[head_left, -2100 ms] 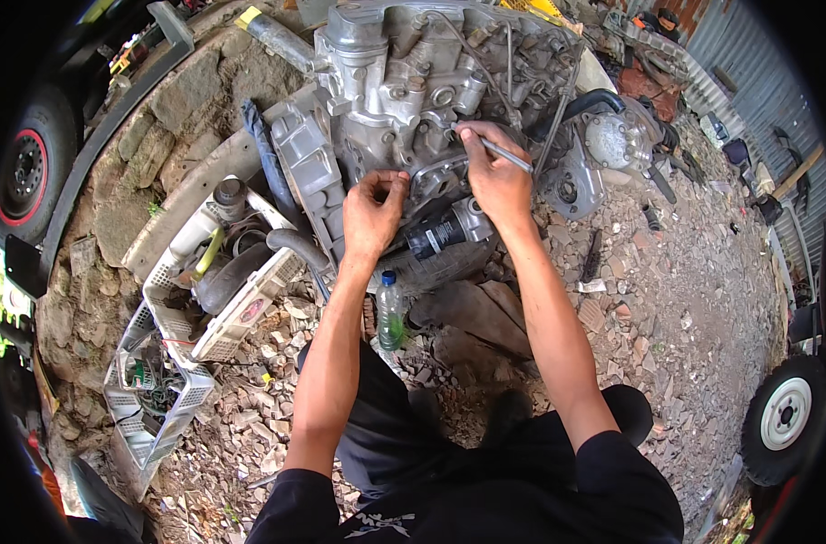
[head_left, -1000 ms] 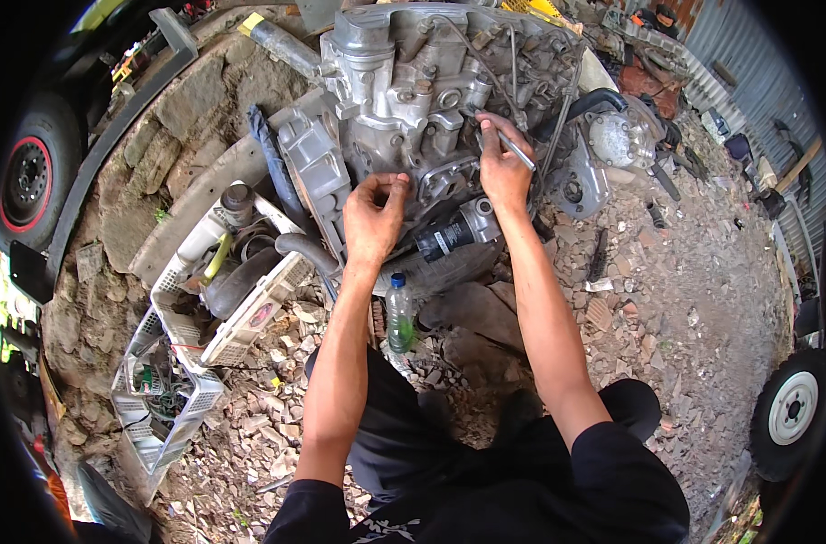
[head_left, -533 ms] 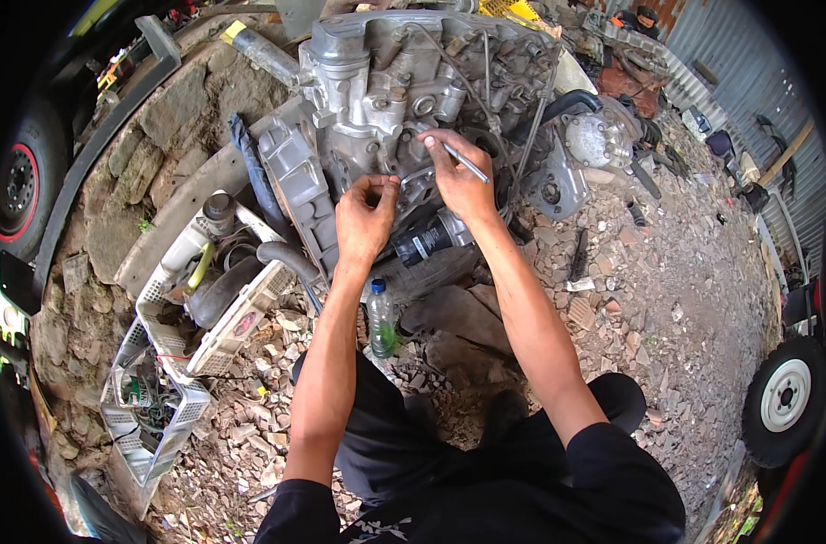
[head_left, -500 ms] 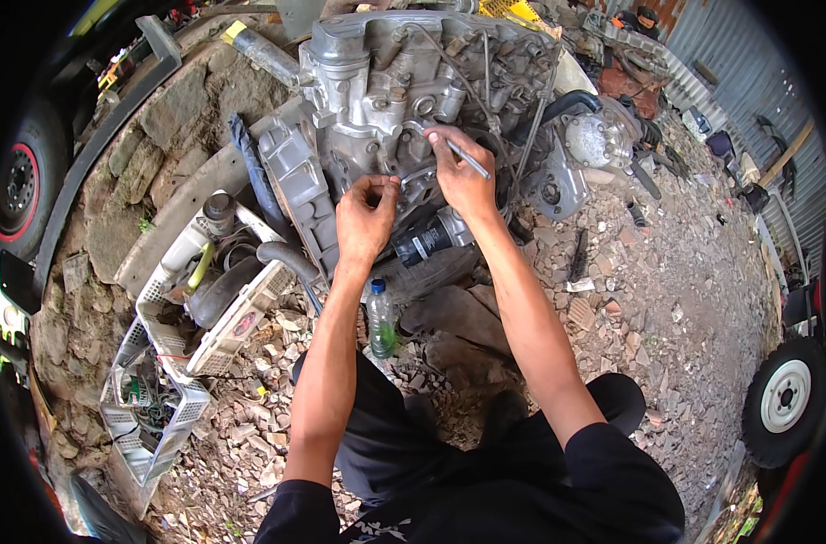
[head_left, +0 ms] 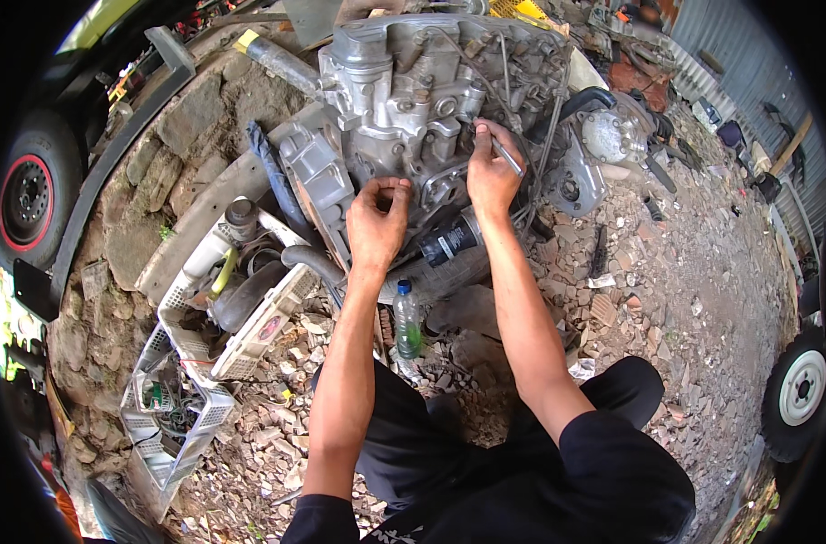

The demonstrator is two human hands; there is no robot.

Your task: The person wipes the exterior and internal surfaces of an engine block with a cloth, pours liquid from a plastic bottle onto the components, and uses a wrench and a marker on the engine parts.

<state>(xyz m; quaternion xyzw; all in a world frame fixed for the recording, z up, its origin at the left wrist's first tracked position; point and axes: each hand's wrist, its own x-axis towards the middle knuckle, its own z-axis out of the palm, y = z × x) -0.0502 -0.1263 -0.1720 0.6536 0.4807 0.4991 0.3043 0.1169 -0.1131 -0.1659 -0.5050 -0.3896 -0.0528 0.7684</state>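
A grey metal engine [head_left: 404, 100] stands in front of me, with a black oil filter [head_left: 451, 239] low on its near side. My right hand [head_left: 493, 181] is closed round a silver wrench [head_left: 509, 157], close to the engine's near face. Part of the wrench's shaft sticks out right of the fingers; its far end is hidden. Just left of it, my left hand [head_left: 376, 222] is at the same face with thumb and forefinger pinched together. Whatever is between those fingertips, if anything, is too small to make out.
A white plastic crate [head_left: 254, 331] with hoses and parts stands at left, by a stone wall [head_left: 131, 218]. A plastic bottle [head_left: 407, 322] stands between my forearms. Rubble covers the ground. A metal housing [head_left: 603, 140] lies right of the engine; wheels [head_left: 798, 392] stand at the sides.
My right hand has shifted slightly right along the engine, and the wrench's ring end, visible before, is now hidden. The left hand keeps its pinch. The whole view has swung a little.
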